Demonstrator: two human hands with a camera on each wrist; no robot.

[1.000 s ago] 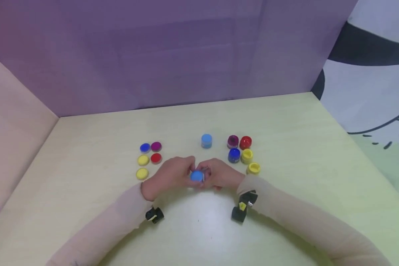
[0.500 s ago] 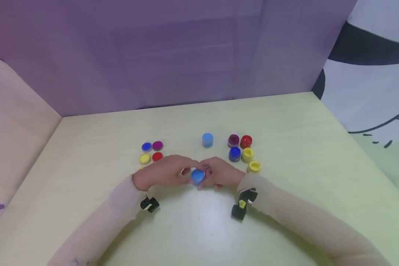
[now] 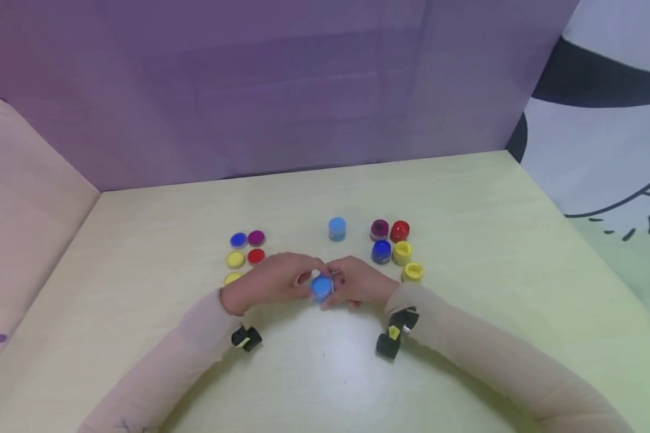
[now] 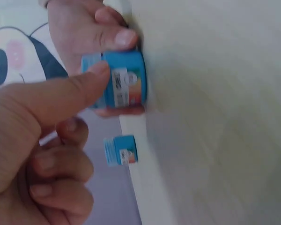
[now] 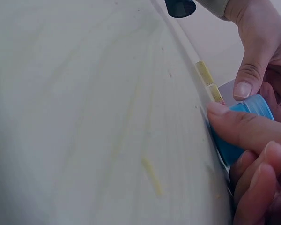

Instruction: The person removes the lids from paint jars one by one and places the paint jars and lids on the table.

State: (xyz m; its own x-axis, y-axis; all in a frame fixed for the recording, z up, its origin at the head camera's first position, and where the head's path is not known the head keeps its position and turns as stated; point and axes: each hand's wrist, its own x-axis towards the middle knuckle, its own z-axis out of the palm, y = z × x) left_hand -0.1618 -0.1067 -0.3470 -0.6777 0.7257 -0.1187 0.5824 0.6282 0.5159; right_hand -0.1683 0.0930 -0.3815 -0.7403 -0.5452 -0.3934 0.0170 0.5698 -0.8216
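A small light-blue paint jar (image 3: 322, 288) is between my two hands, low over the table, its top facing up. My right hand (image 3: 357, 281) grips the jar's body from the right, thumb and fingers curled round it. My left hand (image 3: 276, 278) is at its left side; in the left wrist view its thumb (image 4: 91, 82) lies against the ribbed lid (image 4: 92, 63), with its index finger hidden behind. The right wrist view shows the left thumb (image 5: 248, 82) on the lid's edge. Another light-blue paint jar (image 3: 337, 229) stands behind the hands, lid on.
Right of centre stand lidless paint jars: purple (image 3: 379, 229), red (image 3: 399, 231), dark blue (image 3: 381, 252) and two yellow, one nearer (image 3: 413, 272). Loose lids lie at left, among them a blue lid (image 3: 238, 240), a purple lid (image 3: 256, 238) and a red lid (image 3: 256, 257). A purple wall (image 3: 303, 96) rises behind the table.
My left hand has shifted and turned at the lid, its wrist moving left and up over the nearest yellow lid. The right hand keeps its grip on the jar.
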